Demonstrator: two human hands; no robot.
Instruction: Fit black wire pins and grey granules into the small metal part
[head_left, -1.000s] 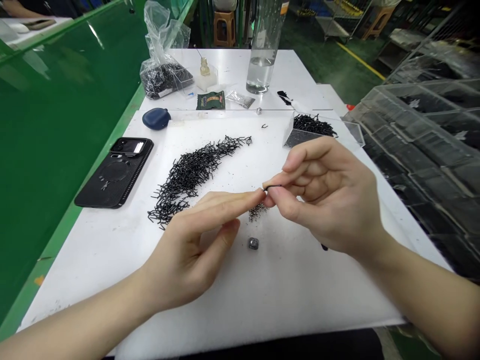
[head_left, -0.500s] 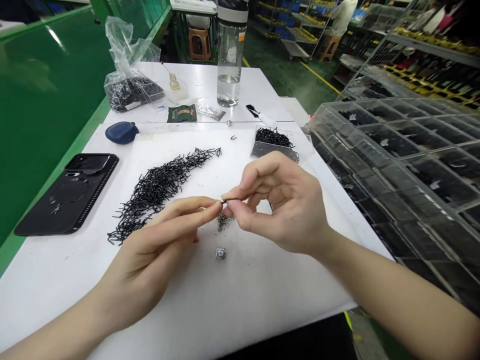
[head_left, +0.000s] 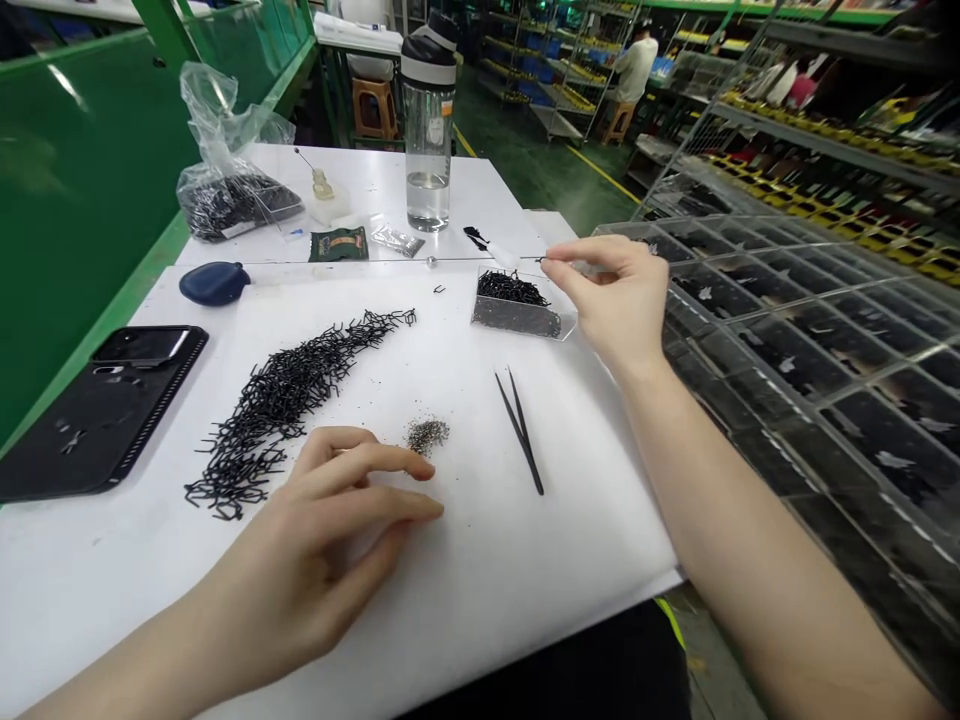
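Note:
My right hand (head_left: 619, 300) is above the right side of the table, beside a clear plastic tray (head_left: 517, 318) that holds many bent black pieces (head_left: 514, 288). Thumb and forefinger pinch together there, with a dark tip of a small bent black piece (head_left: 541, 260) showing at the fingertips. My left hand (head_left: 337, 530) hovers low over the white sheet, fingers spread and holding nothing. Just beyond its fingertips is a little heap of tiny grains (head_left: 427, 434). A long pile of bent black pieces (head_left: 289, 400) spreads to the left. Black tweezers (head_left: 523, 435) lie between the hands.
A black phone (head_left: 105, 410) and a blue oval case (head_left: 215, 284) lie at the left. Farther back stand a bag of black parts (head_left: 236, 200) and a water bottle (head_left: 428, 150). Compartment boxes (head_left: 817, 330) line the right side. A person (head_left: 636, 65) is in the distance.
My right hand has left my left fingertips and moved up and right to the clear tray. My left fingers have spread apart. The tweezers now show; the small silvery cube does not.

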